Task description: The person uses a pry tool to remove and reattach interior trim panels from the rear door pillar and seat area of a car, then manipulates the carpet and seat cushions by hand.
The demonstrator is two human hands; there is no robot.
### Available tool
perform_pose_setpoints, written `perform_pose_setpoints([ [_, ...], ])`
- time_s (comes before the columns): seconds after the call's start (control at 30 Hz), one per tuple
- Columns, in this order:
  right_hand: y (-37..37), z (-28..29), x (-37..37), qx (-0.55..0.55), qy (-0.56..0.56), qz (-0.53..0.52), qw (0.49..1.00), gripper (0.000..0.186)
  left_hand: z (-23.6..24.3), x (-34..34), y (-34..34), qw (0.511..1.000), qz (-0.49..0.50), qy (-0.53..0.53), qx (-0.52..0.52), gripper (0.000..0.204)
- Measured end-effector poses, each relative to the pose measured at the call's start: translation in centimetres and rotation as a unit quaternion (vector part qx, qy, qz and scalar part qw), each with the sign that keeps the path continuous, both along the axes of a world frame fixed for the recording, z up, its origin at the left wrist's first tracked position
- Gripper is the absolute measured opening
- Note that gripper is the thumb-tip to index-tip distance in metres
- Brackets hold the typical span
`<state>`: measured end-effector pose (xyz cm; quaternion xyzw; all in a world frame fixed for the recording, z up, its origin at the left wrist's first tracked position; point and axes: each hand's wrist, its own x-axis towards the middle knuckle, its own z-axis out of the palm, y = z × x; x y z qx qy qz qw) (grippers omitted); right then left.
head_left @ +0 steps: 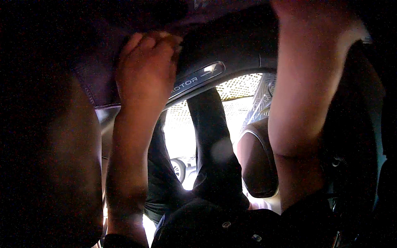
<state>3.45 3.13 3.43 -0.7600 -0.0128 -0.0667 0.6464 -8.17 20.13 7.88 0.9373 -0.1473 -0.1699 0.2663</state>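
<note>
My left hand [147, 68] is at the upper left, back upward, on or just above the dark carpeted floor [97, 78] of a car, beside the door sill [242, 53]. Its fingers curl away from me, and their tips vanish into shadow. Whatever they may hold is hidden. A glossy sill plate [198, 78] with pale lettering runs along the opening, right of this hand. On the right side my bare right arm [308, 95] reaches up past the picture's top edge. The right hand itself lies outside the picture.
My legs in dark trousers [211, 136] stand outside the door opening, over bright patterned ground [237, 87]. Another vehicle's wheel [178, 169] shows between them. A rounded brown panel [258, 165] is beside my right arm. Deep shadow covers both sides.
</note>
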Motion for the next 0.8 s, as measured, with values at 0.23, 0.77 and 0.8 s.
perform_pose_setpoints([
  [0.23,0.1,0.8,-1.8,0.014,-0.073,-0.004,0.997,0.037,-1.1,0.0,-0.3,0.987,-0.034,-0.01,0.157,0.024],
  [0.77,1.4,-3.3,2.2,0.187,0.135,0.191,0.954,0.037,-7.9,-0.4,-2.4,0.911,0.315,0.106,-0.243,0.034],
  [0.8,1.4,-2.8,3.0,0.11,0.204,0.168,0.958,0.042,-7.7,-0.3,-2.6,0.903,0.33,0.119,-0.247,0.034],
])
